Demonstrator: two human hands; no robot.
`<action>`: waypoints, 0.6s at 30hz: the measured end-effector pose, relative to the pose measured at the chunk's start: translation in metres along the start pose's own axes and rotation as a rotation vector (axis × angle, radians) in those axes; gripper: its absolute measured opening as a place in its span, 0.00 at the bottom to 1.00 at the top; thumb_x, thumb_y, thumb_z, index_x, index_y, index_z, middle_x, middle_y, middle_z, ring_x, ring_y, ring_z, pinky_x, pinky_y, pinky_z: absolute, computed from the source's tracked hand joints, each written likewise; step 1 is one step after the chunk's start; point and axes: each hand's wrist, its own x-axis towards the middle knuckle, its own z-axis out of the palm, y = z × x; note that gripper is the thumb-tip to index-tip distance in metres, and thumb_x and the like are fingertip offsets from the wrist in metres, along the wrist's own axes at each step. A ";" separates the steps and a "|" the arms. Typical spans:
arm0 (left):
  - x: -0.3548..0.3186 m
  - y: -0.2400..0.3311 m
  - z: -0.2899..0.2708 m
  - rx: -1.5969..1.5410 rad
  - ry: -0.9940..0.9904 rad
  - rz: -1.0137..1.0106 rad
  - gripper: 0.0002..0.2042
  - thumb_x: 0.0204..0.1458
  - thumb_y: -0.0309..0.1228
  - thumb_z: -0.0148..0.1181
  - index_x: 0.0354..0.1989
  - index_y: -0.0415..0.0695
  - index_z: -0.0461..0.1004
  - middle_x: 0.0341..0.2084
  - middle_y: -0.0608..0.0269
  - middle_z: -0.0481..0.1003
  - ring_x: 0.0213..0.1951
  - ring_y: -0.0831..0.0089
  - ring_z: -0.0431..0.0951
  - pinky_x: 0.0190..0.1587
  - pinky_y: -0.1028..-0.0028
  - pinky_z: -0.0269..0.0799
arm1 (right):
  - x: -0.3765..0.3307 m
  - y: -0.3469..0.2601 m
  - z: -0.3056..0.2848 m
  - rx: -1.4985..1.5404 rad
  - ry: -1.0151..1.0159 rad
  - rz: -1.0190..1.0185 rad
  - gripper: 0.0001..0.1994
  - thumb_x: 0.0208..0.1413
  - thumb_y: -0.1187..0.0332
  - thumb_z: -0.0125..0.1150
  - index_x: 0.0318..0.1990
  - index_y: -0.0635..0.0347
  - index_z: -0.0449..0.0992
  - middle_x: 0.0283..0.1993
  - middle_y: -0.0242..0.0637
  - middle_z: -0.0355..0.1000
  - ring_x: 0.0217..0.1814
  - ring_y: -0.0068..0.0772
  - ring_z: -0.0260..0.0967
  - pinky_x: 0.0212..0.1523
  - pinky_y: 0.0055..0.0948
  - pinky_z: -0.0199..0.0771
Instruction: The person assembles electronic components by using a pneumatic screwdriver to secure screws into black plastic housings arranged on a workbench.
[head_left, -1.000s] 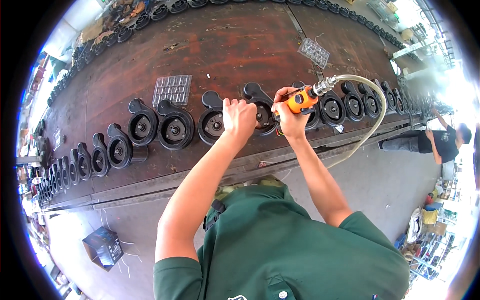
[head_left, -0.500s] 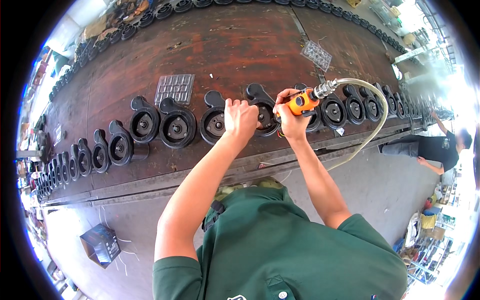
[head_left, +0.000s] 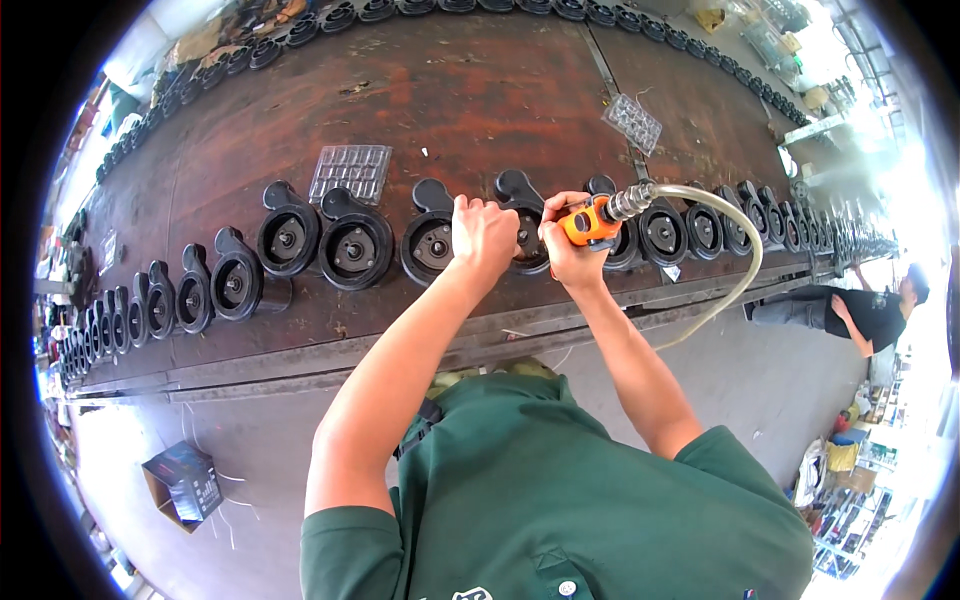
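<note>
My right hand (head_left: 574, 258) is wrapped round an orange air-powered tool (head_left: 590, 224), whose metal fitting joins a pale hose (head_left: 745, 225). The tool lies sideways, its front end toward my left hand (head_left: 485, 238). That hand is closed, fingers curled and pinched over a round black housing (head_left: 530, 226) with a rounded arm at its top. What the fingertips hold is hidden. Just left stands another black housing (head_left: 430, 245), its plate and central shaft showing. Behind the tool, a further housing (head_left: 622, 245) is partly covered.
Similar housings (head_left: 357, 252) line the near table edge on both sides; more (head_left: 340, 18) run along the far edge. Clear plastic trays (head_left: 350, 174) lie on the brown table (head_left: 480, 100). An open box (head_left: 185, 485) sits on the floor. Another person (head_left: 865, 315) stands at right.
My right hand and the tool have shifted slightly left, closer to my left hand. My left hand stays over the same housing. The person at right has lowered a raised arm.
</note>
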 end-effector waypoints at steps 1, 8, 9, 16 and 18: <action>-0.001 0.001 0.001 0.009 -0.006 0.000 0.16 0.40 0.46 0.75 0.34 0.53 0.85 0.30 0.62 0.81 0.43 0.61 0.81 0.55 0.57 0.67 | -0.003 0.000 -0.003 -0.041 -0.021 -0.008 0.13 0.47 0.86 0.62 0.40 0.64 0.73 0.37 0.34 0.75 0.36 0.22 0.74 0.39 0.24 0.76; -0.002 -0.001 -0.005 -0.033 0.016 0.000 0.15 0.40 0.45 0.76 0.34 0.53 0.85 0.29 0.61 0.81 0.43 0.61 0.81 0.54 0.58 0.67 | -0.004 -0.001 -0.002 0.043 -0.065 0.042 0.12 0.48 0.86 0.61 0.41 0.64 0.74 0.36 0.33 0.75 0.36 0.20 0.74 0.38 0.21 0.75; -0.002 0.000 -0.005 -0.028 0.004 0.006 0.15 0.40 0.45 0.76 0.33 0.52 0.85 0.29 0.61 0.81 0.42 0.61 0.81 0.54 0.58 0.67 | -0.005 -0.003 0.000 0.020 -0.080 0.035 0.12 0.48 0.86 0.61 0.41 0.64 0.74 0.35 0.33 0.75 0.36 0.20 0.74 0.38 0.21 0.75; -0.033 0.008 0.004 -0.318 0.552 0.043 0.19 0.41 0.33 0.74 0.44 0.45 0.81 0.48 0.53 0.74 0.56 0.54 0.70 0.55 0.57 0.67 | 0.003 0.000 -0.002 0.048 -0.068 0.056 0.12 0.49 0.86 0.60 0.41 0.64 0.75 0.36 0.34 0.75 0.36 0.21 0.74 0.36 0.20 0.75; -0.071 0.027 0.005 -0.527 0.541 -0.134 0.16 0.46 0.30 0.70 0.44 0.44 0.77 0.41 0.55 0.72 0.49 0.55 0.71 0.53 0.56 0.66 | 0.003 -0.003 0.000 0.065 -0.038 0.086 0.12 0.50 0.85 0.60 0.42 0.64 0.74 0.36 0.34 0.75 0.36 0.21 0.74 0.36 0.21 0.75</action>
